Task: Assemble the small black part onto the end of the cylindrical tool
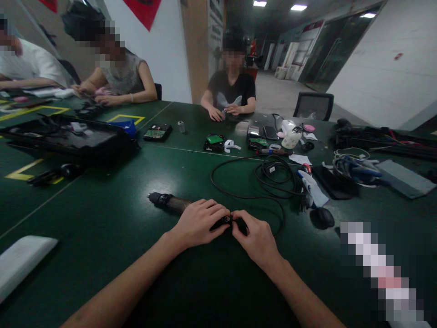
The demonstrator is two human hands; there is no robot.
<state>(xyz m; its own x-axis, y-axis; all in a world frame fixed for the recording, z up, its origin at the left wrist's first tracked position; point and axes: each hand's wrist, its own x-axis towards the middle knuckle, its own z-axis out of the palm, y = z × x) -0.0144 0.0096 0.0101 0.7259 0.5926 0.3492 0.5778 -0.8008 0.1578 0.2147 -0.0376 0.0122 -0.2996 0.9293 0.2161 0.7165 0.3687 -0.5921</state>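
A dark cylindrical electric screwdriver (pixel 167 202) lies on the green table (pixel 102 228), tip pointing left. My left hand (pixel 201 222) lies over its rear end, fingers curled around the body. My right hand (pixel 256 237) pinches the black plug end (pixel 228 220) where the black cable (pixel 239 182) joins the tool. The cable loops away toward the back right into a coil.
Other people sit at the far side, their hands busy with small parts. Circuit boards (pixel 215 140), phones (pixel 269 132), a black tray (pixel 68 136), a mouse (pixel 324 217), coiled cables (pixel 355 166) and a white object (pixel 20 259) at near left lie around.
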